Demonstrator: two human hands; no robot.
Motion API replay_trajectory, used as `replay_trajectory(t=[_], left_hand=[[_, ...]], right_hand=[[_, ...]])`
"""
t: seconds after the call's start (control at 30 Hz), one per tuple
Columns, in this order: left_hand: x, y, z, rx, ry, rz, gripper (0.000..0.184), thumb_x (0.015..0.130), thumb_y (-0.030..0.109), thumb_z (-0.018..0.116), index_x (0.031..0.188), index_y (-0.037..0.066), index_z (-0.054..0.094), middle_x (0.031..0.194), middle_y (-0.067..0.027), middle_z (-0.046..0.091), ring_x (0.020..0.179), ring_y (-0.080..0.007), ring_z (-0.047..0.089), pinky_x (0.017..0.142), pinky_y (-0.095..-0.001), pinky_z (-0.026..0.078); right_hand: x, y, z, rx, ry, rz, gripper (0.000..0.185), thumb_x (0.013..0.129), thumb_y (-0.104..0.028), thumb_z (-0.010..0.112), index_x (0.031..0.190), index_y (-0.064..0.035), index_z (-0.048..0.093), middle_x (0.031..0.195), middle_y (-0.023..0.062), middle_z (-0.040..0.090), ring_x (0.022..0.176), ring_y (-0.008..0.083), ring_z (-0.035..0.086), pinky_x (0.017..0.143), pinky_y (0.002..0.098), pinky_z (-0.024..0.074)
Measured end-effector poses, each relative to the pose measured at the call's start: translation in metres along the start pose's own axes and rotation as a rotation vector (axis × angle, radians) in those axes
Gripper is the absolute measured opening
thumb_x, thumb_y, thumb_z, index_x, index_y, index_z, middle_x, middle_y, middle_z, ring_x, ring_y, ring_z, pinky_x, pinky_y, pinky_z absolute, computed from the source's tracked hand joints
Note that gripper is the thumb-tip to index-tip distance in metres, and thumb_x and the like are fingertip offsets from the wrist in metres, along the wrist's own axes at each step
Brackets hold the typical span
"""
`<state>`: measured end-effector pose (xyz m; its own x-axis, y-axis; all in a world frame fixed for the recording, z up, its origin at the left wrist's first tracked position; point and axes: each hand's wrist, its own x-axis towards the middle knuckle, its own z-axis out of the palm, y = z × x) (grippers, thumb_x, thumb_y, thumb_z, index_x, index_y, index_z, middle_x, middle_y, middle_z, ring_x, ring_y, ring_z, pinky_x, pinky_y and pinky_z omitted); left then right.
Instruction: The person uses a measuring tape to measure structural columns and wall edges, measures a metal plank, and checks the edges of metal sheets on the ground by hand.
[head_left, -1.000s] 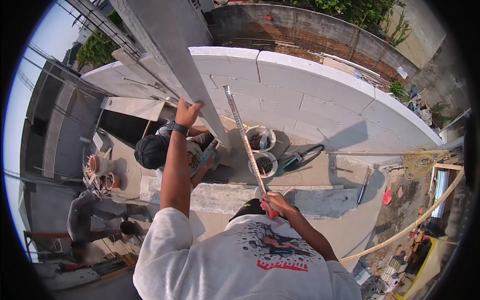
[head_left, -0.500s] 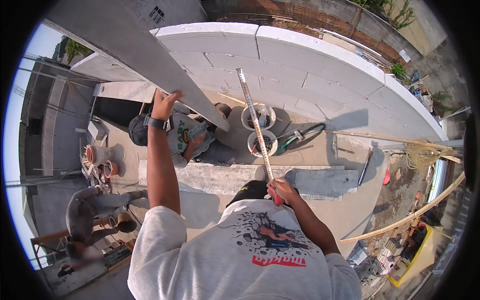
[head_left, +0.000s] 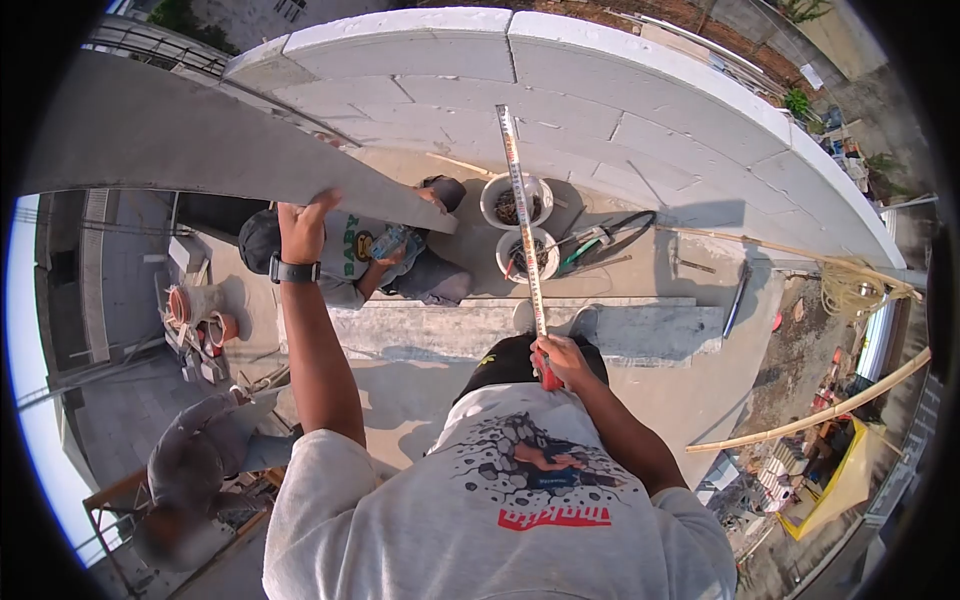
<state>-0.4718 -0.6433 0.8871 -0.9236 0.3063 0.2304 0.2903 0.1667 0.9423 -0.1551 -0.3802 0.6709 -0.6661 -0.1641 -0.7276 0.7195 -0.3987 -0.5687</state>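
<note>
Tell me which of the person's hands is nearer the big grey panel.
Left. The left hand is at the lower edge of the grey panel; the right hand is apart from it, holding the red tape measure.

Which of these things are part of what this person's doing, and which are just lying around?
Seemingly part of the job:
tape measure, extended, in the right hand
grey slab, its edge held by the left hand
power tool, held by the crouching co-worker

Apparently just lying about:
two white buckets
hammer on the floor
yellowish coil
</note>
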Motion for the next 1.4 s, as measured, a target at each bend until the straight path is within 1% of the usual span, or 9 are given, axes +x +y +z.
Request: replay_trajectory(t=[0.2, 0.27, 0.33, 0.57, 0.87, 1.07, 1.13, 1.27, 1.4], left_hand=[[-0.002, -0.003, -0.005, 0.059, 0.043, 0.02, 0.057, 0.07, 0.01, 0.058, 0.124, -0.005, 0.05, 0.127, -0.016, 0.054, 0.121, -0.0238, 0.047, 0.103, -0.0351, 0.034], [-0.001, -0.007, -0.005, 0.063, 0.118, 0.044, 0.038, 0.074, 0.005, 0.061, 0.111, -0.002, 0.058, 0.108, -0.0096, 0.061, 0.098, -0.0176, 0.056, 0.083, -0.0287, 0.045], [0.0, -0.008, -0.007, 0.056, 0.14, 0.021, 0.033, 0.075, 0.005, 0.061, 0.107, -0.002, 0.06, 0.102, -0.0078, 0.062, 0.092, -0.0157, 0.057, 0.078, -0.0277, 0.045], [0.005, -0.027, -0.011, 0.175, 0.21, 0.024, 0.014, 0.075, 0.007, 0.063, 0.086, -0.001, 0.063, 0.082, -0.0025, 0.063, 0.074, -0.0122, 0.057, 0.068, -0.0264, 0.045], [0.018, -0.005, 0.01, 0.138, 0.145, 0.072, 0.015, 0.075, 0.008, 0.063, 0.086, -0.002, 0.062, 0.082, -0.0022, 0.061, 0.074, -0.0107, 0.054, 0.068, -0.0255, 0.044], [0.02, -0.006, 0.011, 0.181, 0.133, 0.066, 0.016, 0.077, 0.007, 0.064, 0.087, -0.004, 0.062, 0.085, -0.0025, 0.062, 0.075, -0.0119, 0.055, 0.069, -0.0261, 0.044], [0.02, -0.015, 0.005, 0.185, 0.157, 0.01, 0.028, 0.077, 0.007, 0.063, 0.102, -0.005, 0.061, 0.097, -0.0072, 0.063, 0.089, -0.0143, 0.057, 0.079, -0.0275, 0.044], [0.019, -0.016, 0.007, 0.194, 0.225, 0.03, 0.02, 0.078, 0.004, 0.064, 0.095, -0.004, 0.059, 0.091, -0.0053, 0.062, 0.077, -0.0123, 0.056, 0.074, -0.0251, 0.045], [0.019, -0.006, 0.01, 0.078, 0.229, 0.035, 0.016, 0.079, 0.003, 0.063, 0.094, -0.003, 0.059, 0.091, -0.0063, 0.062, 0.079, -0.0123, 0.057, 0.073, -0.0254, 0.046]], right_hand=[[0.0, -0.013, 0.036, -0.114, -0.116, 0.009, 0.031, 0.095, -0.028, 0.049, 0.087, -0.0004, 0.058, 0.071, 0.0048, 0.059, 0.062, 0.0116, 0.055, 0.06, 0.0254, 0.0449], [0.003, -0.014, 0.045, -0.216, -0.197, 0.032, 0.029, 0.094, -0.026, 0.048, 0.087, 0.0006, 0.058, 0.072, 0.0052, 0.06, 0.062, 0.0119, 0.055, 0.059, 0.0256, 0.0441], [0.013, -0.01, 0.054, -0.208, -0.235, 0.065, 0.028, 0.093, -0.024, 0.047, 0.088, 0.0016, 0.058, 0.072, 0.0058, 0.06, 0.062, 0.0123, 0.056, 0.058, 0.0263, 0.0437], [0.026, -0.051, 0.13, 0.125, -0.41, 0.155, 0.029, 0.096, -0.023, 0.043, 0.094, 0.001, 0.059, 0.079, 0.01, 0.062, 0.067, 0.0184, 0.06, 0.06, 0.0309, 0.0482], [0.003, -0.04, 0.239, 0.328, -0.69, 0.141, 0.031, 0.099, -0.028, 0.039, 0.091, -0.0032, 0.055, 0.079, 0.01, 0.061, 0.068, 0.0168, 0.057, 0.064, 0.0292, 0.0466], [-0.002, -0.04, 0.264, 0.271, -0.552, 0.058, 0.03, 0.099, -0.025, 0.033, 0.086, -0.006, 0.052, 0.071, 0.0067, 0.056, 0.062, 0.0143, 0.053, 0.059, 0.0287, 0.0448], [-0.003, -0.045, 0.271, 0.264, -0.516, 0.031, 0.03, 0.098, -0.025, 0.032, 0.085, -0.0065, 0.051, 0.07, 0.0057, 0.055, 0.06, 0.014, 0.053, 0.058, 0.0287, 0.0444], [-0.003, -0.049, 0.288, 0.22, -0.42, 0.066, 0.03, 0.098, -0.025, 0.032, 0.084, -0.0068, 0.051, 0.069, 0.005, 0.054, 0.059, 0.0135, 0.051, 0.057, 0.0297, 0.044], [-0.01, -0.054, 0.301, 0.183, -0.323, 0.067, 0.029, 0.093, -0.028, 0.035, 0.078, -0.0074, 0.05, 0.066, 0.0039, 0.051, 0.055, 0.0148, 0.05, 0.054, 0.0316, 0.043]])
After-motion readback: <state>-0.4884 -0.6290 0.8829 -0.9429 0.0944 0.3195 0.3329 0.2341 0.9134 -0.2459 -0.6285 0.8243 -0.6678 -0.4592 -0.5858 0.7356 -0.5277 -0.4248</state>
